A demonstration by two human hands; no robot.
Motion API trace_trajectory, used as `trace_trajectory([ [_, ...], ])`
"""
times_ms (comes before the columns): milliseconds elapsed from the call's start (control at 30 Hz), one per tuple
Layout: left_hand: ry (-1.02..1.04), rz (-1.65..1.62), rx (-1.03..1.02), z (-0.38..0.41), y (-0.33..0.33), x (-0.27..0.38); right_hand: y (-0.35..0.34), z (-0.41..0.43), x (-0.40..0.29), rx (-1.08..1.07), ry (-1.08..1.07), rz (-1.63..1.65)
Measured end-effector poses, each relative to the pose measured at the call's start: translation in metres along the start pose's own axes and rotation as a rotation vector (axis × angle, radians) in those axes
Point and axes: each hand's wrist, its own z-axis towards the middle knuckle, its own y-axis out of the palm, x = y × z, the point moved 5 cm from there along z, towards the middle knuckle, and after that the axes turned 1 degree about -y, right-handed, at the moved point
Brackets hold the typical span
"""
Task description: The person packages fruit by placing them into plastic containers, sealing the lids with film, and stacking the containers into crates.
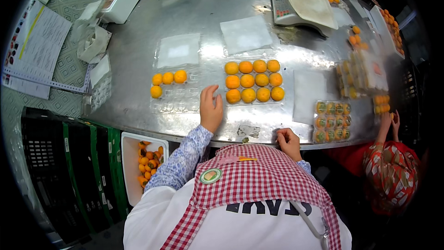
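My left hand is at the right edge of a clear plastic fruit tray, fingers loosely apart and nothing in them. Several persimmons fill part of that tray's far and left cups. Just right of the hand, a second clear tray is full of persimmons set in rows. My right hand rests at the front edge of the metal table, fingers curled in. Whether it holds something small cannot be seen. A small piece of leaf or calyx lies by my apron.
White sheets lie beyond the trays. A digital scale stands far right. A closed pack of persimmons lies near right. A co-worker's hands are at the right. A white box of persimmons and stacked crates stand left.
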Motion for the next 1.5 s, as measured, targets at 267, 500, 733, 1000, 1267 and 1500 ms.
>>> trace_trajectory([
  [267, 0.384, 0.347, -0.415, 0.038, 0.031, -0.010, -0.005, 0.001, 0.002, 0.063, 0.071, 0.103],
  [500, 0.358, 0.301, -0.262, 0.172, 0.063, -0.004, -0.005, 0.002, -0.003, 0.096, 0.129, 0.252],
  [733, 0.536, 0.762, -0.680, 0.216, 0.125, -0.033, -0.011, 0.001, 0.001, 0.183, 0.209, 0.304],
  [1000, 0.640, 0.512, -0.821, 0.221, 0.121, -0.035, -0.009, 0.011, -0.007, 0.178, 0.314, 0.253],
  [1267, -0.099, 0.248, -0.131, 0.277, 0.076, -0.077, -0.014, 0.068, -0.029, 0.204, 0.314, 0.306],
  [1500, -0.551, -0.066, -0.250, 0.286, 0.102, -0.091, -0.017, 0.100, -0.040, 0.175, 0.340, 0.260],
])
